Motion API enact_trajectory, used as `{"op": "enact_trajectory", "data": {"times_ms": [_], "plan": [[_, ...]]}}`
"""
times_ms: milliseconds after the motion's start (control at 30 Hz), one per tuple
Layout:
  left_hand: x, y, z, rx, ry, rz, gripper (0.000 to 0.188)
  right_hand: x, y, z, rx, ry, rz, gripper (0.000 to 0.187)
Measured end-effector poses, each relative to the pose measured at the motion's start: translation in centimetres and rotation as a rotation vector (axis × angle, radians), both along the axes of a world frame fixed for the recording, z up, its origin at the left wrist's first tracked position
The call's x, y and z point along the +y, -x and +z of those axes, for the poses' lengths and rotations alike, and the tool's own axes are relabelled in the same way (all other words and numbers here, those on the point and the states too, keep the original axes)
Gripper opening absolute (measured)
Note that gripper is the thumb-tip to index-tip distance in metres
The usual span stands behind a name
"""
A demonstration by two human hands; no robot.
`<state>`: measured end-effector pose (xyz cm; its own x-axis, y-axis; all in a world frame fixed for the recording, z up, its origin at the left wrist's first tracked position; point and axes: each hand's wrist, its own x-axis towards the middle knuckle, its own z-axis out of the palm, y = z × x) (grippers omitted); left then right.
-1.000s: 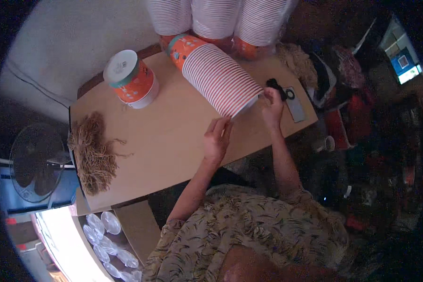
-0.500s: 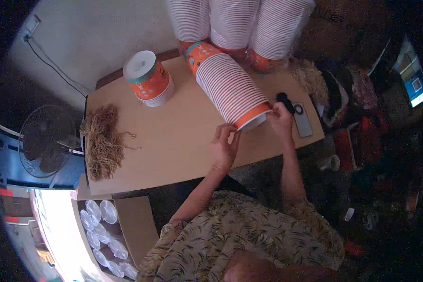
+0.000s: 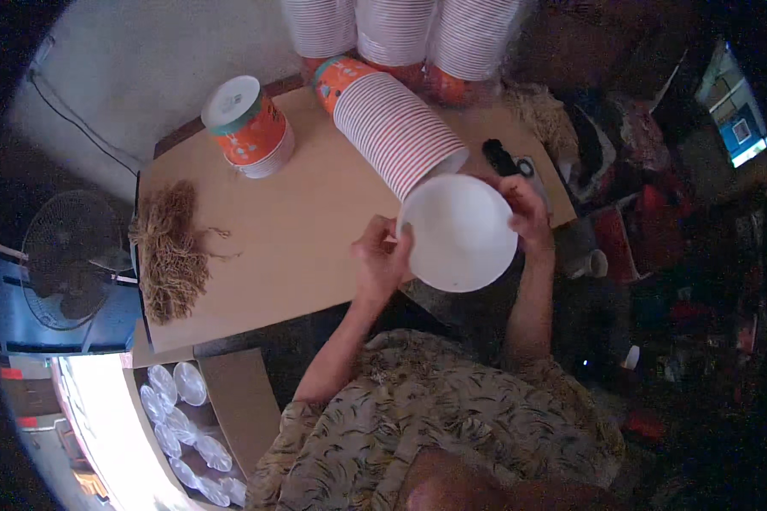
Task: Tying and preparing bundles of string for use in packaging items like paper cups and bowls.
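Observation:
Between my two hands is one paper bucket (image 3: 462, 234), tipped so that its round mouth and plain white inside face me. My left hand (image 3: 378, 262) is closed on its left rim, the thumb at the edge. At the opposite side my right hand (image 3: 528, 213) grips the rim, some fingers hidden behind it. Just beyond lies a long nested stack of paper buckets (image 3: 396, 123) on its side, white rims toward me, an orange printed base at the far end. A short upside-down bucket stack (image 3: 251, 140) stands at the table's far left.
A bundle of brown twine (image 3: 172, 247) lies on the cardboard-coloured table (image 3: 302, 238). Plastic-wrapped bucket stacks (image 3: 392, 30) stand behind. A black object (image 3: 498, 157) lies at right. A fan (image 3: 72, 255) and an open carton (image 3: 247, 396) of clear-wrapped items are at left.
One bucket has come off the near end of the lying stack. Both hands have drawn it toward me and turned its mouth up. The view has shifted slightly.

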<state>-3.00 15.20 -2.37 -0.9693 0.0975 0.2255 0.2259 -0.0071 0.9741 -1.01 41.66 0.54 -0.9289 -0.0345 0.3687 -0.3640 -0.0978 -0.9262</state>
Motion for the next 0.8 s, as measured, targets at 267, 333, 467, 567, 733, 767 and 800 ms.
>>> {"op": "enact_trajectory", "data": {"times_ms": [267, 333, 467, 567, 733, 767, 800], "plan": [[-9.6, -0.9, 0.2, -0.368, -0.143, 0.009, 0.019, -7.4, -2.3, -0.8, -0.138, -0.293, 0.111, 0.132], [-11.2, -1.6, 0.8, -0.394, -0.155, 0.071, 0.024, -8.4, -1.7, -3.9, -0.139, -0.362, 0.100, 0.133], [-13.7, -3.0, 0.4, -0.435, -0.212, 0.054, 0.040, -10.4, -0.8, -7.6, -0.284, -0.121, 0.226, 0.133], [-15.7, -3.2, -1.7, -0.441, -0.155, 0.059, 0.051, -12.5, -1.2, -7.2, -0.238, -0.265, 0.246, 0.134], [-17.0, -2.2, -3.4, -0.688, -0.494, -0.014, 0.071, -16.8, -2.7, -3.9, -0.073, -0.372, 0.093, 0.129], [-17.0, -2.3, -3.7, -0.685, -0.606, -0.059, 0.074, -17.2, -3.0, -3.6, -0.074, -0.372, 0.100, 0.129], [-17.2, -2.3, -4.0, -0.678, -0.717, -0.104, 0.077, -17.5, -3.2, -3.1, -0.029, -0.465, 0.073, 0.127]]}}
